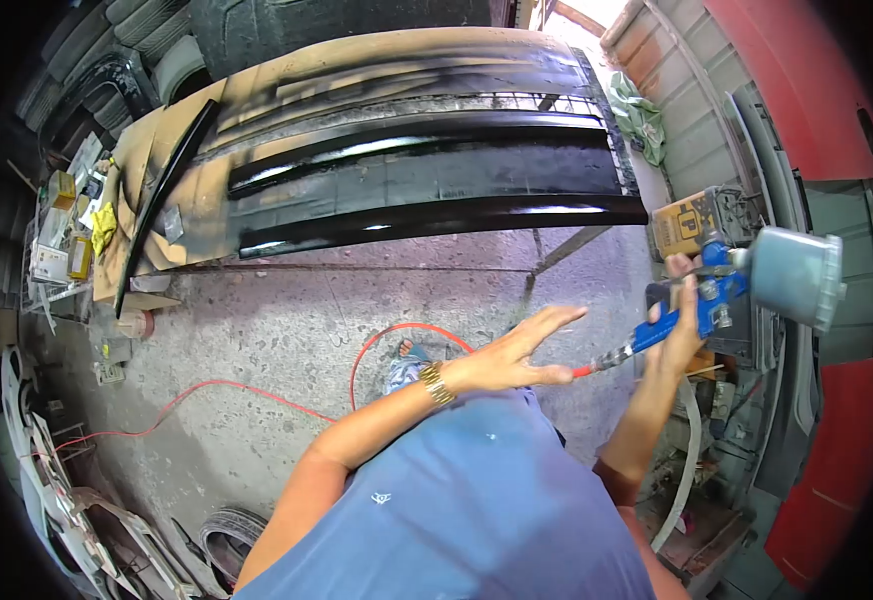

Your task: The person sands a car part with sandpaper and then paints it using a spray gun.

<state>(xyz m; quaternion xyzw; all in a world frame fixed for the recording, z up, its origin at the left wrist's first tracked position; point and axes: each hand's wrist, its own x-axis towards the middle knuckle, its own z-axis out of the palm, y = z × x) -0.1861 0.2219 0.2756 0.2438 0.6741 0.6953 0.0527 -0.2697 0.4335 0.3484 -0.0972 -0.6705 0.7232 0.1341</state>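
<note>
My right hand [685, 325] is wrapped round the handle of a blue spray gun [712, 298] with a translucent cup [795, 277] on it. A red hose [585, 371] joins the lower end of its handle. My left hand [519, 355], with a gold watch [437, 384] at the wrist, is beside that hose end, thumb and fingers spread apart, holding nothing. Beyond both hands, two long glossy black panels, a nearer one [437, 222] and a farther one [417, 147], lie across the worktable [192, 245]. A narrow black strip [167, 200] lies at the table's left.
The red hose [219, 382] loops over the concrete floor [257, 330]. Red panels [792, 80] and a yellow-black box [679, 225] stand at the right. Car parts [97, 520] and a tyre [232, 535] are at lower left, a green cloth [639, 115] beyond the table's right end.
</note>
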